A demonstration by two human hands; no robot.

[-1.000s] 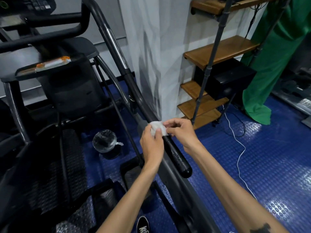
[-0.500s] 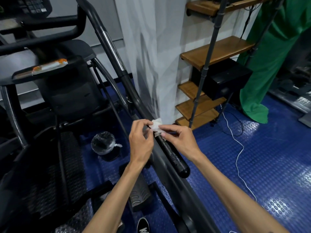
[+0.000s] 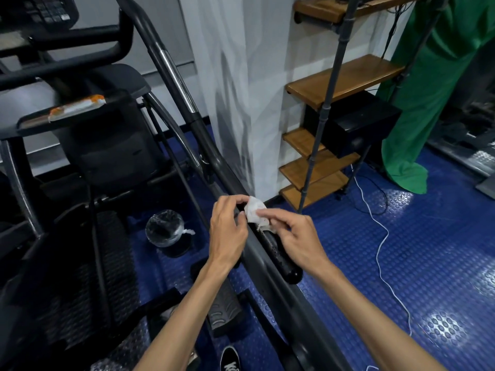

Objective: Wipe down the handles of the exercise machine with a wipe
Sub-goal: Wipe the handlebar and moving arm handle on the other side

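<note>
A crumpled white wipe [image 3: 254, 211] lies over the upper end of the black handle [image 3: 281, 259] of the exercise machine, low in the middle of the view. My right hand [image 3: 296, 238] pinches the wipe from the right with its fingertips and lies over the grip. My left hand [image 3: 227, 230] is on the left side of the same bar, fingers curled, its fingertips at the wipe's left edge. The handle's rounded end [image 3: 293, 275] sticks out below my right hand.
The machine's long grey bar [image 3: 171, 68] rises to the upper left past a white pillar [image 3: 235, 84]. A small bin [image 3: 164, 231] with a plastic liner stands on the blue floor. Wooden shelves [image 3: 345, 76], a white cable [image 3: 380, 245] and a green cloth [image 3: 434, 87] are to the right.
Both hands have shifted slightly up the bar with the wipe. The wipe was bunched under my left hand; now my right hand's fingertips hold it spread over the grip's top.
</note>
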